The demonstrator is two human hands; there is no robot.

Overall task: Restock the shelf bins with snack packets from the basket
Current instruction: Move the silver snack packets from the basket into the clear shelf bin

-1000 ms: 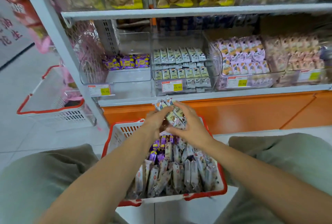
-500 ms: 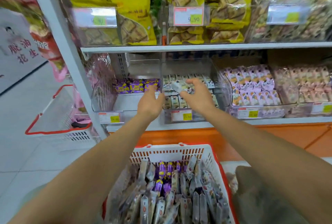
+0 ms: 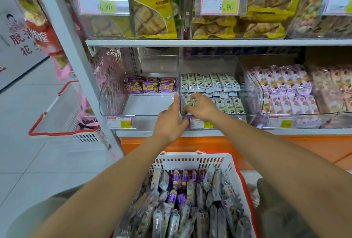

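Snack packets (image 3: 189,102) (white-green wrappers) are clutched in the right hand's (image 3: 202,107) curled fingers inside the middle clear bin (image 3: 209,64). The left hand (image 3: 169,121), fingers straight, rests against the bin's wall above the red-rimmed basket (image 3: 181,161).

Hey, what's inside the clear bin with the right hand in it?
Rows of pale green packets fill the middle bin. The right hand grips a few more at its front left; whatever lies beneath the hand is covered.
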